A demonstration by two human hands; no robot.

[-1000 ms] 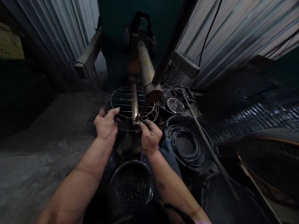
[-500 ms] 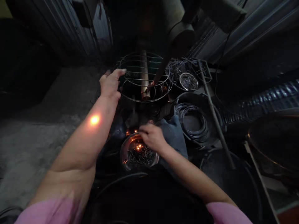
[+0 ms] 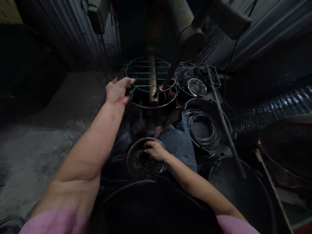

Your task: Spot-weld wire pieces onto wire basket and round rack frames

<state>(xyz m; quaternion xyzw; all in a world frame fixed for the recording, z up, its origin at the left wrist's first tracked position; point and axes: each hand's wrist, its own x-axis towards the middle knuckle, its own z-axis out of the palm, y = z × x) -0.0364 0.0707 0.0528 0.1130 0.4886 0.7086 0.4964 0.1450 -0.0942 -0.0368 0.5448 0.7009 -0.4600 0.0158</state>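
Note:
My left hand (image 3: 118,91) grips the left rim of a round wire rack (image 3: 144,78), its thumb lying over the edge. The rack has parallel bars and a second ring below; it rests about a thick metal bar (image 3: 152,73), where a dark rod (image 3: 168,79) comes down at a slant. My right hand (image 3: 156,150) reaches into a metal bowl (image 3: 130,159), fingers curved and a little apart, with nothing visible between them. Short thin metal pieces (image 3: 147,166) lie in the bowl, dark and partly hidden by the hand.
A coil of wire (image 3: 201,128) lies in a black tub on the right, with a long pole (image 3: 225,126) leaning across. Behind it are wire racks and a round metal strainer-like piece (image 3: 197,86). A machine housing (image 3: 191,39) hangs overhead. Denim-covered leg (image 3: 179,143) beside the bowl.
The bright glow and sparks over the bowl and forearm are gone. My right hand has moved down into the bowl. The rack and left hand appear slightly lower in view.

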